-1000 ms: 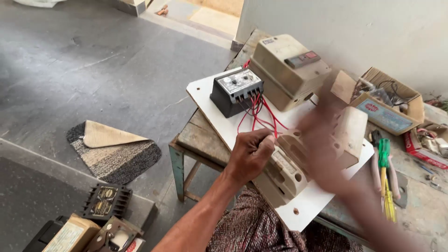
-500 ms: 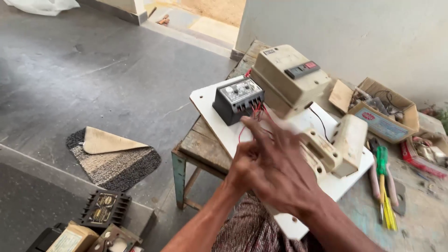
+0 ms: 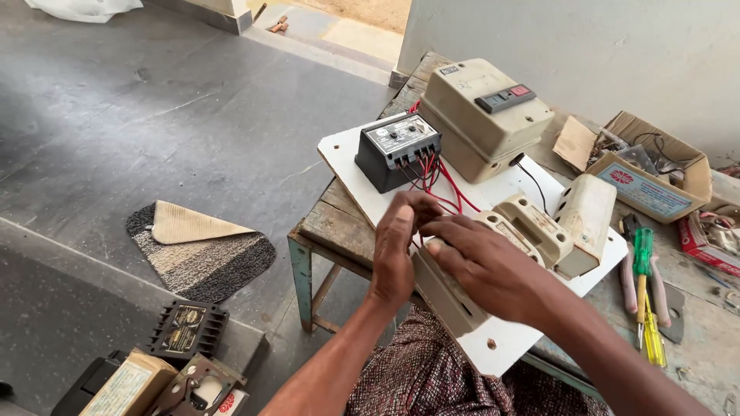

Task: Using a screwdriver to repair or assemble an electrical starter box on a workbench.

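Beige switch housing (image 3: 455,296) lies under the right hand (image 3: 486,266), fingers spread flat on it; left hand (image 3: 397,246), at nine o'clock, pinches red wires (image 3: 443,181).

Left fingers (image 3: 420,206) hiding wire ends, cream switch (image 3: 447,293) half covered

**Both hands meet, fingers bent, palms down**

The left hand (image 3: 395,250) comes up from the lower middle on a bare forearm, its back to the camera, fingers curled forward and down so that the tips are hidden. The right hand (image 3: 482,262) reaches in from the lower right, palm down, fingers extended leftward. Its fingertips lie just beside the left hand's knuckles, close enough that contact cannot be told apart.
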